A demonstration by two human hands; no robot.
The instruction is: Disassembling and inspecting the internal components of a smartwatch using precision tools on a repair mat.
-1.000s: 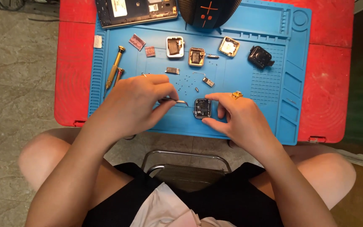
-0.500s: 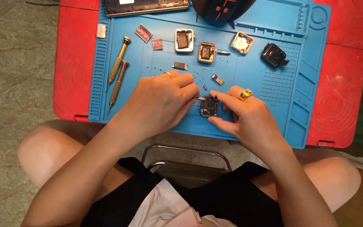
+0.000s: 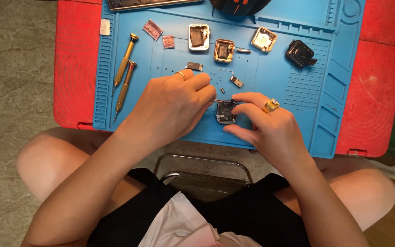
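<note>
Right hand (image 3: 270,130) pinches the small square dark watch case (image 3: 226,112) flat on the blue silicone work mat (image 3: 270,77), steadying it. Left hand (image 3: 174,105) grip closed on thin metal tweezers (image 3: 218,100), tip at case edge. Two brass-handled screwdrivers (image 3: 124,75) parked left, clear.

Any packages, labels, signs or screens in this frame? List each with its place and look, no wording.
Flat device: top edge of the blue mat, left of centre, cut off by the frame; long dark slab with pale patches, possibly labels; too small to tell.
White tag: mat's top left corner; small pale rectangle.
No packages or signs visible.
Left hand and right hand work on a small square watch case, not a lit screen.
</note>
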